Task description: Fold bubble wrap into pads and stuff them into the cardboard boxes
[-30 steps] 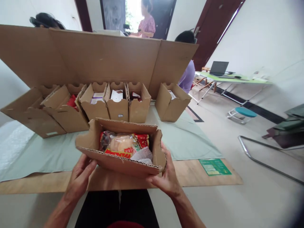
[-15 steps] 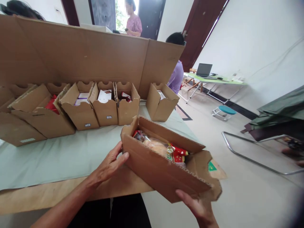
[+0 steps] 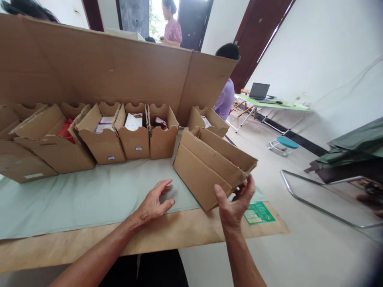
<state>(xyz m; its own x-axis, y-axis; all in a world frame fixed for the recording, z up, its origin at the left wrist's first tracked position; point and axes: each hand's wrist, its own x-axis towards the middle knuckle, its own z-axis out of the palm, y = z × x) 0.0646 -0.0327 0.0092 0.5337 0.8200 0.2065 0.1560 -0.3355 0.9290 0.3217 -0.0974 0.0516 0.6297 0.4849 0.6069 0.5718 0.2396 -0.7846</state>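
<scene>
A long, open-topped cardboard box (image 3: 202, 165) stands at an angle on the right part of the table. My right hand (image 3: 235, 199) grips its near end, thumb on the side wall and fingers round the end panel. Its walls hide nearly all the contents. Apart from the box, to its left, my left hand (image 3: 157, 201) hovers over the green cloth (image 3: 119, 191) with fingers spread and nothing in them. Behind the held box, partly covered by it, is another cardboard box (image 3: 223, 129) with a white printed item inside.
Several cardboard boxes (image 3: 134, 145) with packaged goods line the back left, before a tall cardboard panel (image 3: 119, 71). A green label (image 3: 259, 213) lies at the table's wooden right corner. Beyond are people, a laptop table (image 3: 279, 107), a stool (image 3: 287, 142) and a metal frame (image 3: 317, 205).
The box has moved back over the table and turned, so its contents no longer show. My left hand has let go of it; my right hand still holds its near end.
</scene>
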